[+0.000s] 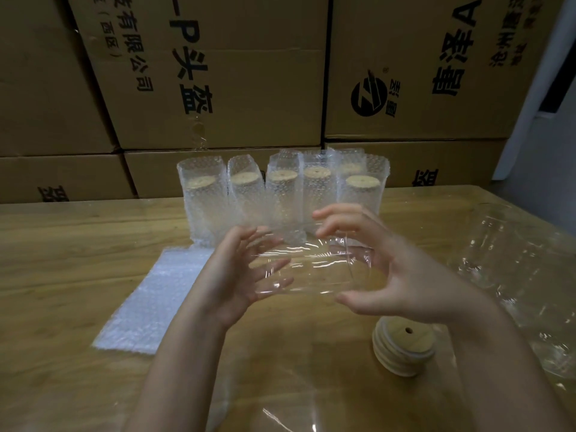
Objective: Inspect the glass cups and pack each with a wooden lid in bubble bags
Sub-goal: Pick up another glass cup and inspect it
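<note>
A clear glass cup (pixel 311 269) lies sideways in the air between my hands, above the wooden table (pixel 62 260). My left hand (pixel 240 272) holds one end with curled fingers. My right hand (pixel 371 269) grips the other end, thumb underneath. A stack of round wooden lids (pixel 403 350) with a centre hole sits on the table below my right wrist. A pile of flat bubble bags (pixel 149 300) lies to the left. Several bubble bags (pixel 280 194), each holding a cup topped with a wooden lid, stand in a row behind my hands.
Clear plastic wrap with more glass cups (pixel 523 275) lies at the right side of the table. Stacked cardboard boxes (pixel 249 73) form a wall behind the table. A loose clear plastic sheet (pixel 280 413) lies at the near edge.
</note>
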